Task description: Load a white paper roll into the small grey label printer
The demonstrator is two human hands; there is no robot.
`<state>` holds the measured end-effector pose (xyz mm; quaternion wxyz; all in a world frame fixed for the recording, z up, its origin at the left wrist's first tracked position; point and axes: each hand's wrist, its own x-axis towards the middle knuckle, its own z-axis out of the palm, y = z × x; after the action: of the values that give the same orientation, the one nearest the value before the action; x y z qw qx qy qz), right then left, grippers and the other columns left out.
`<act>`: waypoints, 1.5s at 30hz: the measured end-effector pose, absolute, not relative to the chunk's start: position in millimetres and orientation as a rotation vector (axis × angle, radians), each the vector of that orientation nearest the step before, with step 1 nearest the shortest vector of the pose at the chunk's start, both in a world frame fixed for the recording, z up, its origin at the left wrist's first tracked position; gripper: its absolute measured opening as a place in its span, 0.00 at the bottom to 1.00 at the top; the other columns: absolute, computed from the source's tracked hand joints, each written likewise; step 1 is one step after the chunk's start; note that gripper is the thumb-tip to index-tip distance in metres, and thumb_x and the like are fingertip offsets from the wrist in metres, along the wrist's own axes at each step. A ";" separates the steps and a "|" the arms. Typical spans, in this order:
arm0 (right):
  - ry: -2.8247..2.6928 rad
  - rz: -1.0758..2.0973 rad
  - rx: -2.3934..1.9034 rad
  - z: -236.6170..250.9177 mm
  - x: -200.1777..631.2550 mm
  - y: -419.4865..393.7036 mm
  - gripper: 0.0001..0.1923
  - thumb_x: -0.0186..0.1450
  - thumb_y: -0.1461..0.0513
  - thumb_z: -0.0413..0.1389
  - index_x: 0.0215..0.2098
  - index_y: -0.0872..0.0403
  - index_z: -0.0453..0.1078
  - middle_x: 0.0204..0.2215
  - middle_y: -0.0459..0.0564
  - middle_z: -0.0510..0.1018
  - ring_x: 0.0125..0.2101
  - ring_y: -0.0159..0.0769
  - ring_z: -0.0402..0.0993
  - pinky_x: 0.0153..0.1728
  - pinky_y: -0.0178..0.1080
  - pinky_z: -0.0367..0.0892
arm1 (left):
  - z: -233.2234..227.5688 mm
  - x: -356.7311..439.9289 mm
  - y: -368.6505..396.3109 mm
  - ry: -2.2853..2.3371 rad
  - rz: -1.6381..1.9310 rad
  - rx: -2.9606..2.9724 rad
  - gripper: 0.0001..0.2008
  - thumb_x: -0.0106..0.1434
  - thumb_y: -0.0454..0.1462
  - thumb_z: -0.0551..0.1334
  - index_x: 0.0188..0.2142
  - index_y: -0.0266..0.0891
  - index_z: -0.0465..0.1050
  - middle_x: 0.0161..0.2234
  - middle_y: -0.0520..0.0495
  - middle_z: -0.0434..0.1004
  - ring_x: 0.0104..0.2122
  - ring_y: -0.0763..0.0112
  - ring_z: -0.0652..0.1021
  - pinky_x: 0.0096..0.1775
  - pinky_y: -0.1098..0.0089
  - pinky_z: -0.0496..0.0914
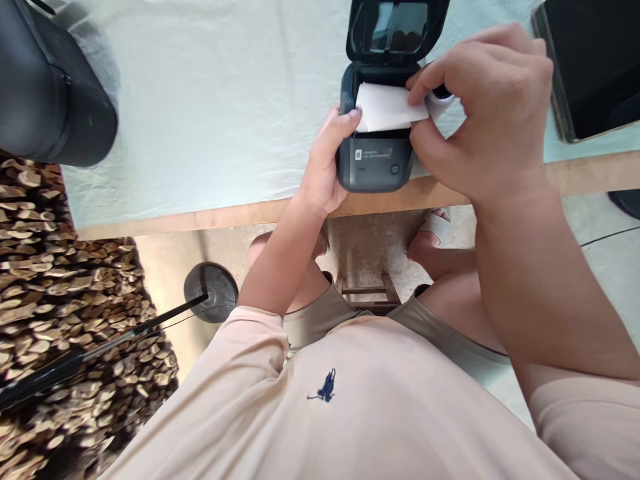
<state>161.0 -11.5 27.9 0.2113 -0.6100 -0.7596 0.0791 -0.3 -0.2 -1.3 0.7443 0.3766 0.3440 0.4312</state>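
Observation:
A small dark grey label printer (376, 175) stands at the table's front edge, its lid (395, 30) flipped up and away from me. On its front face are a pale printed label and a round power button. My left hand (331, 150) grips the printer's left side, the thumb over its rim. White paper (385, 107) lies across the open compartment. The fingers of my right hand (480, 107) pinch the paper's right end. Just beside those fingers a white roll with a black core (441, 97) shows, partly hidden by the hand.
A black bag-like case (65, 93) stands at the table's left. A dark-screened tablet (595, 73) lies at the right on the pale table cover (210, 113). Below are a stand with a round black base (213, 290), stacked firewood (75, 287) and a wooden stool (367, 291).

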 end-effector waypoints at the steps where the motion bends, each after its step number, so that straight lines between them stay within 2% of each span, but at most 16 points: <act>1: -2.126 0.212 -1.690 28.3 161.0 -11.8 0.12 0.54 0.59 0.48 0.37 0.48 0.61 0.37 0.38 0.69 0.45 0.32 0.63 0.50 0.43 0.61 | -0.6 -0.2 -0.3 0.742 0.947 0.821 0.07 0.60 0.39 0.49 0.35 0.45 0.62 0.31 0.52 0.71 0.44 0.70 0.74 0.42 0.64 0.73; 5: -2.122 0.209 -1.770 32.2 159.7 -13.2 0.13 0.54 0.56 0.47 0.39 0.47 0.61 0.38 0.42 0.66 0.43 0.32 0.63 0.46 0.41 0.61 | -1.3 -0.1 -1.0 0.748 0.961 0.845 0.07 0.57 0.33 0.54 0.36 0.45 0.63 0.31 0.55 0.69 0.33 0.77 0.74 0.35 0.71 0.73; 9: -2.085 0.286 -1.943 40.3 157.8 -14.0 0.16 0.54 0.51 0.50 0.39 0.46 0.62 0.41 0.41 0.66 0.46 0.36 0.62 0.47 0.43 0.60 | 0.0 2.8 -2.5 0.745 0.994 0.829 0.09 0.55 0.29 0.55 0.36 0.41 0.65 0.28 0.57 0.68 0.28 0.81 0.74 0.31 0.77 0.70; 11: -2.124 0.333 -1.945 43.0 156.4 -13.9 0.19 0.53 0.51 0.51 0.42 0.45 0.60 0.42 0.40 0.67 0.45 0.36 0.62 0.46 0.43 0.60 | 3.3 4.8 -3.8 0.796 0.978 0.630 0.12 0.56 0.27 0.52 0.37 0.39 0.67 0.27 0.56 0.69 0.32 0.79 0.77 0.32 0.78 0.70; 13: -2.150 0.373 -1.919 43.5 154.6 -13.6 0.21 0.53 0.51 0.51 0.44 0.43 0.59 0.42 0.38 0.68 0.43 0.34 0.63 0.44 0.41 0.61 | 6.9 6.0 -5.2 0.853 0.938 0.294 0.15 0.56 0.26 0.49 0.38 0.37 0.70 0.28 0.55 0.71 0.40 0.74 0.77 0.34 0.79 0.70; 15: -2.129 0.379 -1.902 42.6 152.6 -13.7 0.21 0.53 0.52 0.51 0.45 0.43 0.59 0.40 0.37 0.69 0.40 0.32 0.64 0.41 0.39 0.62 | 9.3 6.5 -6.2 0.878 0.908 0.127 0.16 0.55 0.27 0.51 0.37 0.39 0.73 0.29 0.54 0.74 0.46 0.73 0.74 0.35 0.81 0.70; 17: -2.087 0.360 -1.873 41.6 150.8 -14.3 0.20 0.53 0.53 0.51 0.44 0.43 0.61 0.38 0.38 0.70 0.37 0.29 0.63 0.39 0.37 0.61 | 10.7 6.7 -6.8 0.889 0.919 0.264 0.17 0.54 0.26 0.51 0.40 0.38 0.72 0.30 0.53 0.74 0.46 0.70 0.74 0.35 0.78 0.70; 20: -2.048 0.353 -1.846 41.4 149.7 -16.1 0.19 0.52 0.54 0.51 0.42 0.46 0.64 0.35 0.42 0.70 0.33 0.26 0.62 0.37 0.36 0.60 | 12.5 8.2 -7.8 1.010 0.931 0.505 0.22 0.56 0.24 0.46 0.48 0.33 0.66 0.30 0.52 0.73 0.45 0.67 0.74 0.33 0.72 0.69; 24: -2.022 0.350 -1.788 42.7 151.8 -17.6 0.19 0.50 0.55 0.51 0.40 0.49 0.65 0.33 0.42 0.70 0.31 0.24 0.60 0.34 0.33 0.57 | 14.9 10.9 -9.8 1.185 0.858 0.863 0.20 0.58 0.28 0.48 0.51 0.36 0.61 0.35 0.51 0.73 0.43 0.69 0.75 0.35 0.71 0.69; 28: -1.952 0.343 -1.595 43.6 155.0 -16.6 0.17 0.50 0.59 0.50 0.39 0.53 0.64 0.33 0.42 0.67 0.26 0.17 0.52 0.28 0.29 0.50 | 12.6 9.1 -9.3 1.127 0.814 1.097 0.20 0.61 0.31 0.47 0.53 0.38 0.57 0.38 0.51 0.72 0.42 0.71 0.76 0.35 0.72 0.70; 35: -1.755 0.462 -1.476 39.7 161.4 -11.7 0.13 0.48 0.66 0.52 0.34 0.58 0.64 0.25 0.42 0.59 0.24 0.11 0.48 0.24 0.27 0.45 | 7.4 4.1 -5.6 1.116 0.819 0.867 0.17 0.60 0.34 0.50 0.49 0.41 0.62 0.35 0.52 0.73 0.44 0.68 0.75 0.39 0.69 0.72; 38: -1.730 0.482 -1.428 40.4 162.0 -12.0 0.13 0.48 0.67 0.51 0.34 0.59 0.63 0.25 0.43 0.57 0.25 0.11 0.48 0.24 0.24 0.49 | 5.7 1.9 -4.1 1.038 0.824 0.806 0.14 0.58 0.36 0.54 0.45 0.44 0.65 0.36 0.52 0.75 0.47 0.63 0.74 0.43 0.65 0.72; 42: -1.684 0.582 -1.351 46.7 159.2 -14.9 0.21 0.50 0.69 0.48 0.43 0.56 0.62 0.33 0.43 0.62 0.28 0.11 0.51 0.22 0.21 0.51 | 4.0 -1.3 -2.6 0.971 0.836 0.747 0.13 0.55 0.39 0.57 0.42 0.48 0.65 0.38 0.52 0.76 0.51 0.59 0.70 0.48 0.61 0.69; 45: -1.557 0.821 -1.207 49.1 157.4 -15.9 0.24 0.50 0.71 0.45 0.46 0.54 0.60 0.35 0.42 0.63 0.29 0.12 0.57 0.25 0.21 0.58 | 1.1 -2.8 -1.3 0.864 0.864 0.806 0.10 0.55 0.41 0.55 0.38 0.49 0.66 0.38 0.51 0.75 0.45 0.61 0.73 0.41 0.61 0.70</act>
<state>157.4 -15.9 49.1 0.4827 -0.4952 -0.6390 0.3369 -2.8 -1.3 1.1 0.7439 0.3681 0.3945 0.3943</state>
